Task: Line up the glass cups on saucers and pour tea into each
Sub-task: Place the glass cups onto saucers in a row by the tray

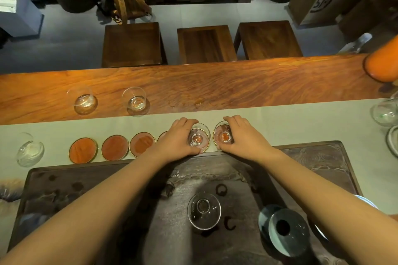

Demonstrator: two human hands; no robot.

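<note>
A row of round orange saucers with gold rims lies on the pale runner; three of them [83,149] [115,147] [142,143] are bare. My left hand [178,140] grips a small glass cup [198,136] standing on a saucer [206,146], partly covering the saucer to its left. My right hand [239,135] grips a second glass cup [224,135] on the rightmost saucer [215,133]. Two more glass cups [83,101] [136,101] stand on the bare wood farther back. Another glass cup [30,153] sits at the left of the runner.
A dark tea tray [312,157] lies under my forearms, holding a glass pitcher [204,211] and a blue-grey lidded vessel [284,229]. A glass vessel [386,112] and an orange object [383,64] stand at the far right. Three wooden stools [205,44] stand beyond the table.
</note>
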